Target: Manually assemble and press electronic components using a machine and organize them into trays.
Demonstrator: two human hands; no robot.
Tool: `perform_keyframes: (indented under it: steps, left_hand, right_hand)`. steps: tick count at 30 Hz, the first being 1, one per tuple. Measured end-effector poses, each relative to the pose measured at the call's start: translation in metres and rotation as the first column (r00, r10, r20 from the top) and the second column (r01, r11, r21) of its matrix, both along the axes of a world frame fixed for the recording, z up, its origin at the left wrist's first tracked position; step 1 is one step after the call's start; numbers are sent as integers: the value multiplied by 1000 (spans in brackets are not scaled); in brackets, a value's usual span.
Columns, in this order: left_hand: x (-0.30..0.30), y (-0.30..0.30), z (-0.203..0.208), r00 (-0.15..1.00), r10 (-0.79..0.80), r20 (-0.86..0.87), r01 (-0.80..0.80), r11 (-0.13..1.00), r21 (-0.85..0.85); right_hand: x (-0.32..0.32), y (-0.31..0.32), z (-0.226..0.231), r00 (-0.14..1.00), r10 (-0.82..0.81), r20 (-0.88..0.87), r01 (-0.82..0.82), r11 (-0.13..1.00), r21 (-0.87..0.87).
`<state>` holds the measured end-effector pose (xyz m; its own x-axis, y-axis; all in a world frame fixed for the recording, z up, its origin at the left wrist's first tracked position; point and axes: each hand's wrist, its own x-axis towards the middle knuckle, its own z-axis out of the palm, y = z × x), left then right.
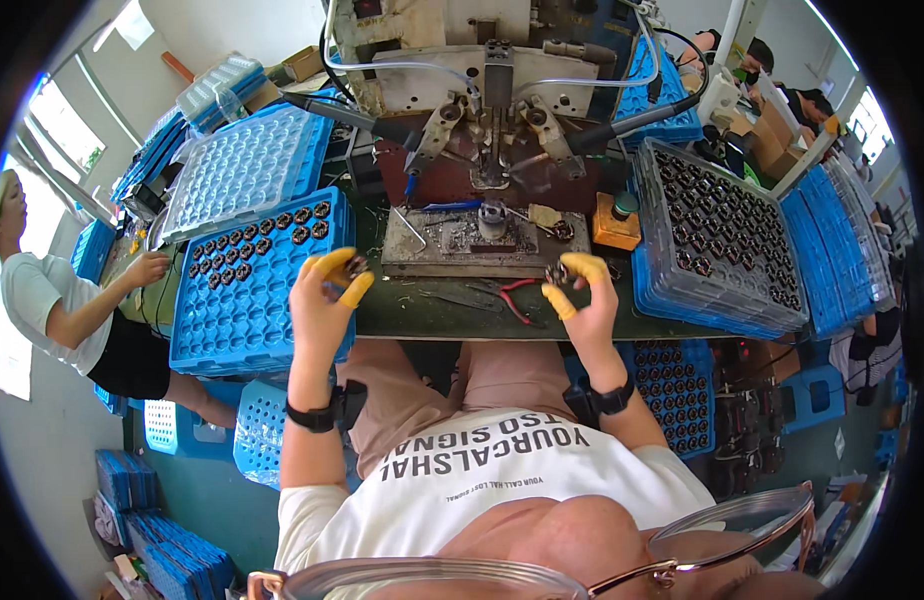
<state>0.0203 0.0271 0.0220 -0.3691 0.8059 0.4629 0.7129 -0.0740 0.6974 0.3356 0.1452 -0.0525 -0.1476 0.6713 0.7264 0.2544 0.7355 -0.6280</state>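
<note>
My left hand (320, 298), with yellow covers on thumb and fingers, pinches a small dark round part (356, 266) beside the blue tray. My right hand (590, 305), with the same yellow covers, holds another small dark round part (557, 273) in front of the metal base plate. On that base plate (407, 268) stands a round metal fixture (493, 222), under the tool head of a machine (497, 75). One more dark part with coppery bits (560, 230) lies at the plate's right. Fine details of the held parts are too small to tell.
The blue tray (262, 345) at left bears several dark parts. Red-handled pliers (517, 297), tweezers (460, 299) and a hex key (410, 230) lie near the plate. An orange box (616, 222) and a full clear tray (717, 285) stand right. Someone (57, 300) is at far left.
</note>
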Motion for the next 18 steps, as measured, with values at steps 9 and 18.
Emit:
perform_keyframes:
  steps: [9,18]
  left_hand:
    - [81,114,2,955,-286,-75,295,944,147]
    - [81,120,6,908,-417,48,413,907,79]
  right_hand:
    - [12,-17,-17,999,-30,39,33,997,-73]
    - [10,-19,-19,997,17,72,-14,999,-49]
